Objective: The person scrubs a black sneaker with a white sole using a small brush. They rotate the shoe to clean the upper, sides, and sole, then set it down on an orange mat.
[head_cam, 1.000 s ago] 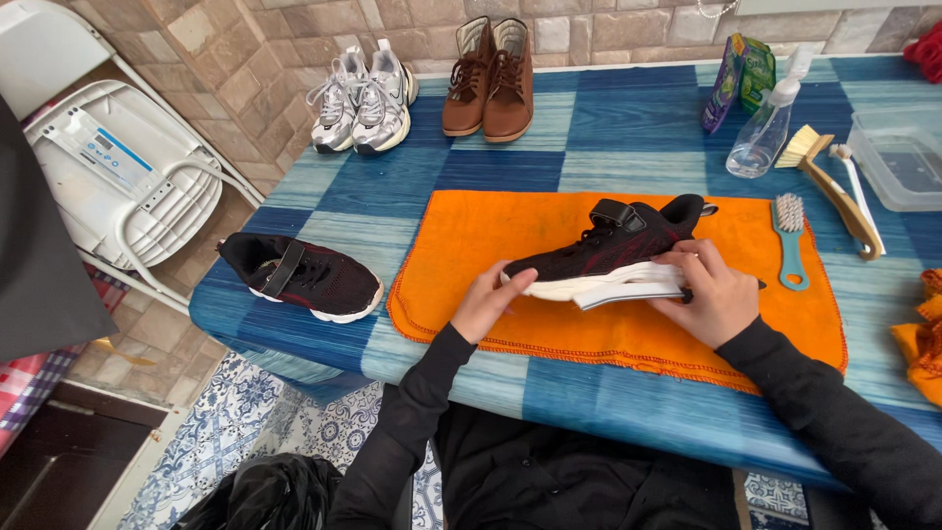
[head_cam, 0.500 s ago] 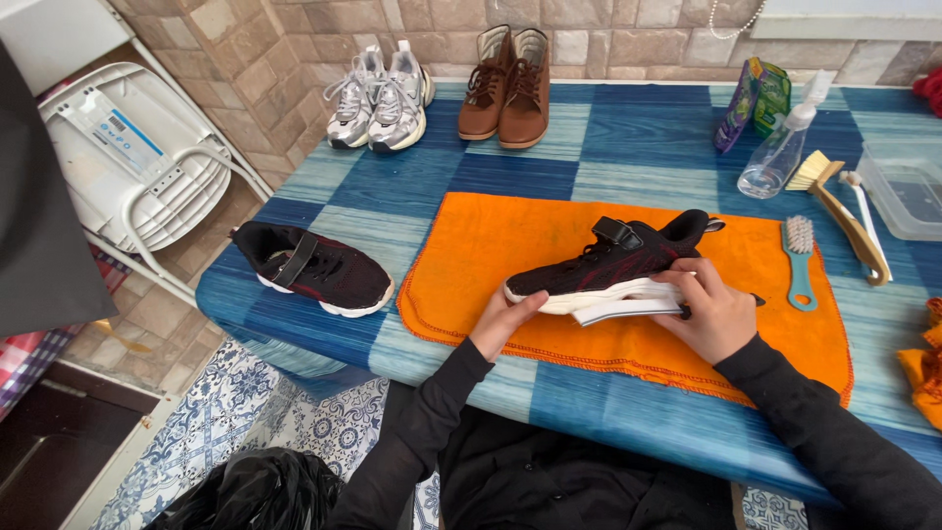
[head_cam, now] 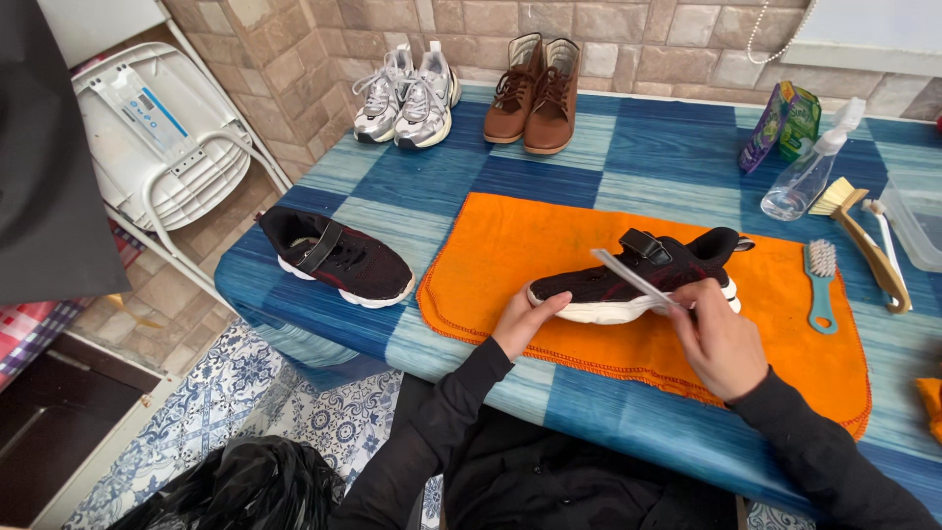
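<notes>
A black and dark red sneaker (head_cam: 579, 287) with a white sole lies on an orange cloth (head_cam: 510, 245) spread over the blue checked table (head_cam: 589, 167). My left hand (head_cam: 520, 324) holds the shoe's toe end. My right hand (head_cam: 721, 339) sits at the heel side, gripping a thin pale insole (head_cam: 623, 272). The insole slants up and to the left across the top of the shoe. The matching sneaker (head_cam: 339, 257) rests on the table to the left, off the cloth.
Silver sneakers (head_cam: 407, 93) and brown boots (head_cam: 535, 93) stand by the brick wall. A spray bottle (head_cam: 810, 172), teal brush (head_cam: 819, 280), wooden brush (head_cam: 868, 240) and clear tub (head_cam: 917, 221) are at the right. A folded white chair (head_cam: 162, 137) leans at the left.
The pale insole lay flat beside the sole before; now my right hand has raised it slantwise over the shoe. My left hand stays on the toe.
</notes>
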